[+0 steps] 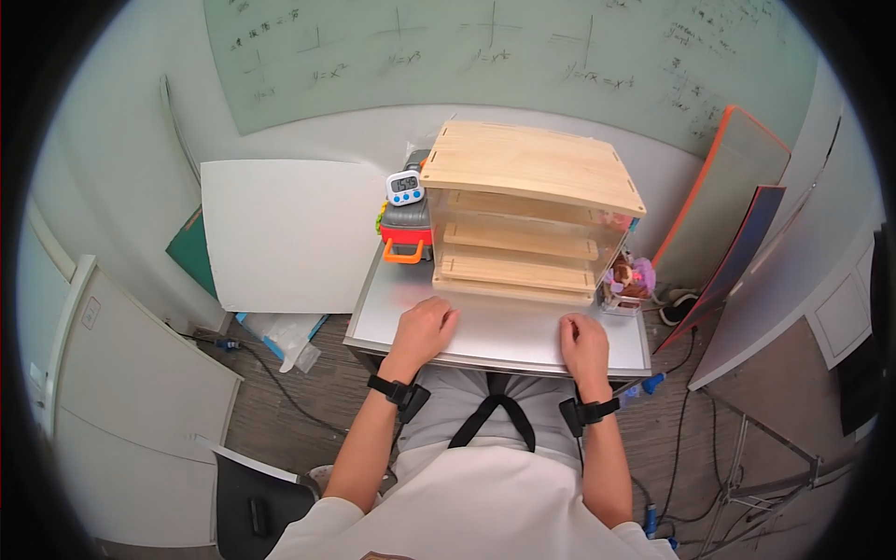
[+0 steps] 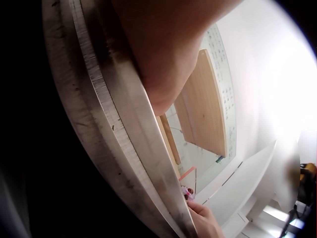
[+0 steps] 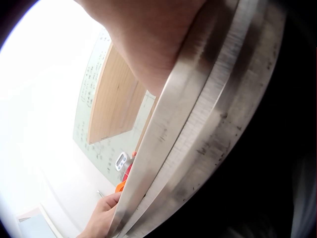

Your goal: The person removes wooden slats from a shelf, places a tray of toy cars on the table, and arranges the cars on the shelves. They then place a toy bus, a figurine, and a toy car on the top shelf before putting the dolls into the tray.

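My left hand (image 1: 425, 327) rests at the front of the white tabletop (image 1: 504, 338), its fingers loosely curled with nothing in them. On the right, my right hand (image 1: 585, 345) lies at the same front edge, also loosely curled and holding nothing. Between and beyond the hands stands a wooden shelf unit (image 1: 532, 163) with clear sides and several boards. Both wrist views look along the metal table edge (image 2: 133, 124), where the near hand's fingers are mostly hidden.
A grey and red toy case (image 1: 407, 219) with an orange handle stands left of the shelf, a white digital timer (image 1: 404, 189) on it. Right of the shelf is a purple-topped doll figure (image 1: 630, 280). A white board (image 1: 289, 233) leans at left; cables cross the floor.
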A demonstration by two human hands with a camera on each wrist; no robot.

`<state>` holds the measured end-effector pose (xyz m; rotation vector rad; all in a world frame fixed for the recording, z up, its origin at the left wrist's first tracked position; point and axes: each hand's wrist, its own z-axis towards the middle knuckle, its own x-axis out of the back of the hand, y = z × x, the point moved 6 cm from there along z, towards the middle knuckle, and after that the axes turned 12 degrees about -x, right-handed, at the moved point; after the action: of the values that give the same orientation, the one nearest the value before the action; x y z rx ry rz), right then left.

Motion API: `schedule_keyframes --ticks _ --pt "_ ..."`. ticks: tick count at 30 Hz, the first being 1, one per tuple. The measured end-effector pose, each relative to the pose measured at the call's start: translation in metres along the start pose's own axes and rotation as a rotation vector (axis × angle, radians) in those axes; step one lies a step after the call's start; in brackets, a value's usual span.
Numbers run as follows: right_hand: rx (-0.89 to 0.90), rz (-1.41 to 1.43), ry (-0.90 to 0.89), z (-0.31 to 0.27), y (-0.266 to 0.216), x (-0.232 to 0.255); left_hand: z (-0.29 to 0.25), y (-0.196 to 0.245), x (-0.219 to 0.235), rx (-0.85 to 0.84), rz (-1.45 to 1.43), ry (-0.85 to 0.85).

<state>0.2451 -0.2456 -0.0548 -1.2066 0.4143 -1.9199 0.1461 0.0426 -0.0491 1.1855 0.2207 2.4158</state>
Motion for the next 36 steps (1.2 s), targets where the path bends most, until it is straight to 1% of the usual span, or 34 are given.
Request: schedule_keyframes --ticks 3,8,10,11,12,14,16,20,23,25,26,28,29,31,32,34,35,36 --pt "-0.006 -0.024 -0.015 0.0 -0.002 0.002 0.0 0.002 0.001 0.012 -0.003 -0.023" --pt "-0.045 0.002 0.013 -0.001 0.001 0.003 0.002 0.004 -0.001 0.01 0.002 -0.056" --pt "-0.001 -0.016 0.029 -0.002 0.001 0.004 0.003 0.004 0.0 0.023 0.005 -0.038" --pt "-0.018 -0.038 0.008 -0.002 0.001 0.003 0.003 0.004 -0.001 0.0 0.01 -0.063" --pt "-0.045 -0.028 0.024 -0.002 0.003 0.006 0.003 0.003 -0.002 0.007 0.015 -0.061" --pt "-0.04 -0.022 -0.025 -0.002 0.0 0.006 0.001 0.001 -0.007 -0.004 0.019 -0.082" --pt "-0.071 -0.018 -0.026 -0.003 0.002 0.007 0.002 0.0 -0.006 -0.02 0.042 -0.054" --pt "-0.046 0.026 0.009 -0.003 0.005 0.006 0.005 0.005 -0.004 -0.004 0.074 -0.107" --pt "-0.048 0.037 0.009 -0.004 0.007 0.007 0.004 0.004 -0.004 0.013 0.031 -0.115" --pt "-0.058 0.04 0.005 -0.004 0.008 0.007 0.001 0.002 -0.001 0.004 -0.024 -0.196" --pt "-0.047 0.046 0.023 -0.005 0.007 0.007 0.001 0.005 0.007 0.0 -0.022 -0.205" --pt "-0.041 0.059 0.04 -0.006 0.008 0.008 -0.003 0.008 0.021 0.059 -0.083 -0.375" --pt "-0.044 0.054 0.031 -0.005 0.007 0.009 -0.005 0.012 0.034 0.06 -0.075 -0.381" --pt "-0.049 0.06 0.025 -0.005 0.006 0.009 -0.01 0.016 0.061 0.078 -0.029 -0.474" --pt "-0.047 0.062 0.031 -0.005 0.006 0.009 -0.013 0.018 0.078 0.077 -0.022 -0.48" --pt "-0.044 0.067 0.037 -0.005 0.008 0.009 -0.021 0.022 0.114 0.028 0.103 -0.515" --pt "-0.04 0.063 0.035 -0.005 0.009 0.008 -0.026 0.022 0.132 0.028 0.108 -0.517" --pt "-0.034 0.061 0.032 -0.005 0.01 0.006 -0.034 0.019 0.15 0.089 0.175 -0.543"
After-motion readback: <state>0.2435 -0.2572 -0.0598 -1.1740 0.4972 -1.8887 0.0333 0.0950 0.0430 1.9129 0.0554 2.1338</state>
